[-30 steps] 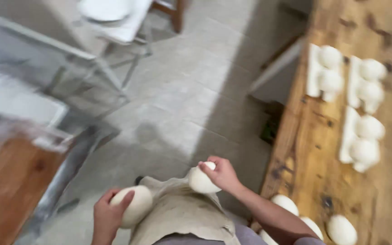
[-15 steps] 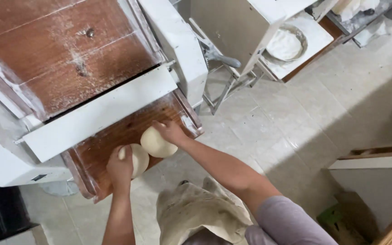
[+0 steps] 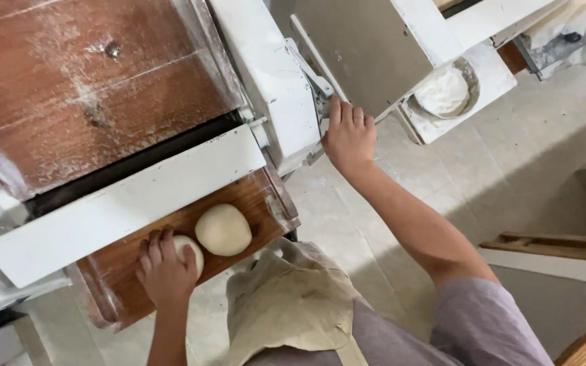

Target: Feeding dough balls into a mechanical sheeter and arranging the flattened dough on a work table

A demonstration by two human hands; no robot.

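1. A white machine (image 3: pixel 266 81) with a floured brown wooden top fills the upper left, its white front bar running across above a lower tray
2. A beige apron (image 3: pixel 293 305) hangs at the person's front, just off the tray's near right corner
3. The wooden tray (image 3: pixel 123 271) juts out below the white bar and carries two dough pieces near its right end
4. A round metal bowl of flour (image 3: pixel 445 91) sits on a white shelf at the upper right, well apart from the tray
5. The right hand (image 3: pixel 348 135) lies open, fingers spread flat against the machine's right side by a metal lever
6. The left hand (image 3: pixel 165 268) is cupped down over a dough ball, gripping it loosely against the tray
7. The larger dough ball (image 3: pixel 223 229) rests free at the tray's right end, touching the smaller dough ball (image 3: pixel 192 249) under the left hand
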